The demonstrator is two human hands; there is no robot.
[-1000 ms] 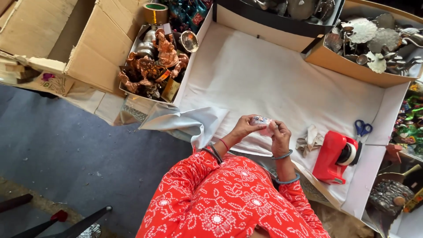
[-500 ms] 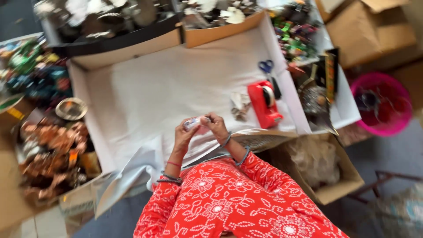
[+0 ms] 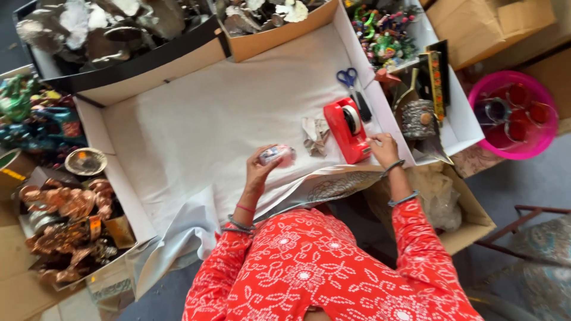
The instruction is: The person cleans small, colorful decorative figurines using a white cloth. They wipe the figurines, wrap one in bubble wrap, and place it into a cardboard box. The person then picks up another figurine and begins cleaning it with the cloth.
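The left hand [image 3: 260, 169] is pinching a small wrapped bundle [image 3: 277, 155] above the counter's [image 3: 196, 119] near edge. The right hand [image 3: 383, 148], fingers curled, is touching the red tape dispenser [image 3: 347, 129] near the right edge. Held one-handed, the loose wrapping could unfold.

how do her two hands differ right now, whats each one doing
The left hand is raised over the white paper sheet, gripping a small pinkish wrapped object; the right hand holds nothing and rests by the red tape dispenser. The left sits near the sheet's middle, the right at its right edge. Both wrists carry bangles, and both sleeves are red with a white print.
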